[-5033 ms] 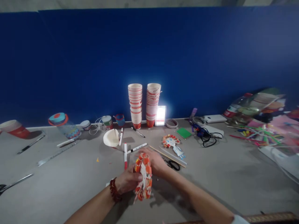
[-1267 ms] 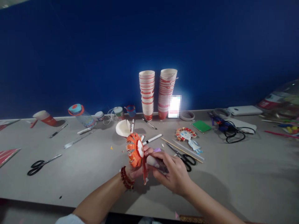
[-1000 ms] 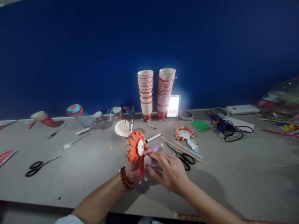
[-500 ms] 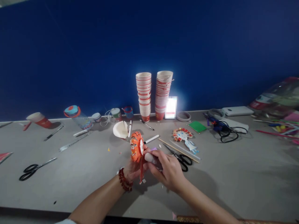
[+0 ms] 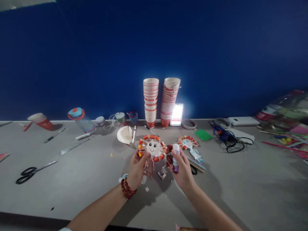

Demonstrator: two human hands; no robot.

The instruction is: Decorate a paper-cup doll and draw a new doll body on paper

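My left hand [image 5: 137,170] pinches the lower left edge of a paper doll [image 5: 154,149], whose white smiling face turns up toward me. Orange and red curled paper strips ring the face, and a red-outlined paper body hangs beneath. A glue stick [image 5: 176,153], white at the top and purple at the bottom, is wrapped in my right hand [image 5: 183,170] just right of the doll. Close behind that hand lies a second paper doll [image 5: 187,143] with a blue dress. Black-handled scissors [image 5: 193,170] and thin sticks are partly hidden by the right hand.
Two tall stacks of paper cups [image 5: 150,102] stand against the blue wall [image 5: 96,57]. A cut cup [image 5: 124,134] lies before them. More scissors [image 5: 29,175], a ruler [image 5: 75,146] and a bottle [image 5: 81,120] are on the left; cables [image 5: 231,139] and bottles on the right. Paper scraps lie about.
The paper doll has turned from edge-on to face me and moved slightly right. My right hand has drawn away to the right with the glue stick, which now stands more upright.
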